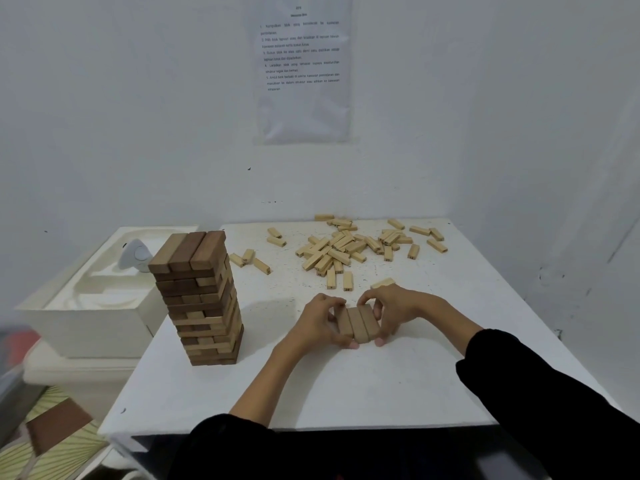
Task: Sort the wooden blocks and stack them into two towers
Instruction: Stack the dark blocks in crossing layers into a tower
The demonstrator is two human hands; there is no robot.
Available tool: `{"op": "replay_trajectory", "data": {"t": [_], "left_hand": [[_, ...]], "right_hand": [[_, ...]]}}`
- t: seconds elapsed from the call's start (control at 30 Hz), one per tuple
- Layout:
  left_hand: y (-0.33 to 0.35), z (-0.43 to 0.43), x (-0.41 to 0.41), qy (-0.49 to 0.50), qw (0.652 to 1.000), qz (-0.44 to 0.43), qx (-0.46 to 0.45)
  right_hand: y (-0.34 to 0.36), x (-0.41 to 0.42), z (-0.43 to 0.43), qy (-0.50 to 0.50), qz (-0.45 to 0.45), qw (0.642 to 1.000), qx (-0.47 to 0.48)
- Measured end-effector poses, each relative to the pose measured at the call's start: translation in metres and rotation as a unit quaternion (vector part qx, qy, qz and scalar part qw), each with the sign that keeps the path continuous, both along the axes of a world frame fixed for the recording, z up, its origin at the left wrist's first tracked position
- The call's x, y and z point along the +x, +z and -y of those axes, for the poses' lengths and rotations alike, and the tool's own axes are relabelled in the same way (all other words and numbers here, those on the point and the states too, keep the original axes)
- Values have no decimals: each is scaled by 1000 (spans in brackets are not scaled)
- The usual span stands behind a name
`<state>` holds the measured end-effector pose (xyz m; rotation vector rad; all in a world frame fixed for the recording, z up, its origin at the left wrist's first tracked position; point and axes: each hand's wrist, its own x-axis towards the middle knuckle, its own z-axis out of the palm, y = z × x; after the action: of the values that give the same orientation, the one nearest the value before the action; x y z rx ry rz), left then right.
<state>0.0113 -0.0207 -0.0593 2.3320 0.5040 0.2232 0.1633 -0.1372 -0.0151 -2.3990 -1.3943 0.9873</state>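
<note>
Surface: white table (pixel 415 393), pushed into a corner of white walls (pixel 138 116); dark specks across its back half.

Left edge, about midway: tower (pixel 204 299) of mixed dark and pale blocks, upright, three dark blocks across the top, layers slightly uneven.

Back edge, centre towards the right corner: pile (pixel 343 247) of pale blocks, loose and crisscrossed, with strays lying towards the tower and towards the front.

Centre of the table, well apart from the tower: row (pixel 358 323) of three blocks side by side, touching one another; resting on the surface or just above it, cannot tell which.

Left hand (pixel 317 323) at the row's left side, fingers curled round it, thumb at the near end. Right hand (pixel 394 310) at the right side, fingers curled likewise, grasping the same row. Black sleeves (pixel 554 393) on both arms.

Back wall: printed sheet (pixel 303 71), text too small to read.

Beside the left edge: white box (pixel 86 323) with a moulded top, small white device (pixel 135 252) resting on it.
</note>
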Motion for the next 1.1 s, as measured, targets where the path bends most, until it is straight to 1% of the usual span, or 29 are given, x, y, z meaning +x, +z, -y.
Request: {"op": "replay_trajectory", "data": {"t": [0.23,0.33,0.4,0.43,0.5,0.53,0.6,0.67,0.73,0.8,0.87,0.93,0.97,1.03,1.1], "left_hand": [[8,-6,1,-51,998,-31,35],[10,-12,1,-67,996,-44,32],[8,-10,-1,-42,998,-54,10],[7,-5,-1,-10,999,-47,-7],[3,11,0,84,996,-14,-39],[1,21,1,128,991,-6,-43],[-3,41,5,181,983,-24,-10],[-6,55,9,190,980,-42,46],[-10,57,14,183,980,-36,74],[-9,49,17,161,984,-27,65],[-7,35,16,110,992,-38,45],[-1,18,11,54,997,-52,30],[2,9,8,26,998,-59,26],[8,-7,3,-40,996,-75,38],[15,-17,-1,-92,991,-85,50]], "right_hand": [[-7,-9,6,-21,-1,999,40],[-4,-8,7,-20,-23,999,39],[3,-2,10,-22,-51,998,33],[6,3,12,-27,-67,997,30],[9,13,17,-44,-99,994,33],[9,18,20,-55,-116,991,37],[6,26,24,-77,-144,985,51],[2,32,27,-100,-159,980,66],[-1,36,29,-125,-172,974,75],[-3,37,30,-136,-178,971,81],[-1,36,33,-133,-173,972,87],[-2,30,34,-128,-150,975,100],[-4,25,33,-125,-119,979,111],[-15,15,29,-106,-5,984,146],[-31,3,27,-75,125,975,169]]}}
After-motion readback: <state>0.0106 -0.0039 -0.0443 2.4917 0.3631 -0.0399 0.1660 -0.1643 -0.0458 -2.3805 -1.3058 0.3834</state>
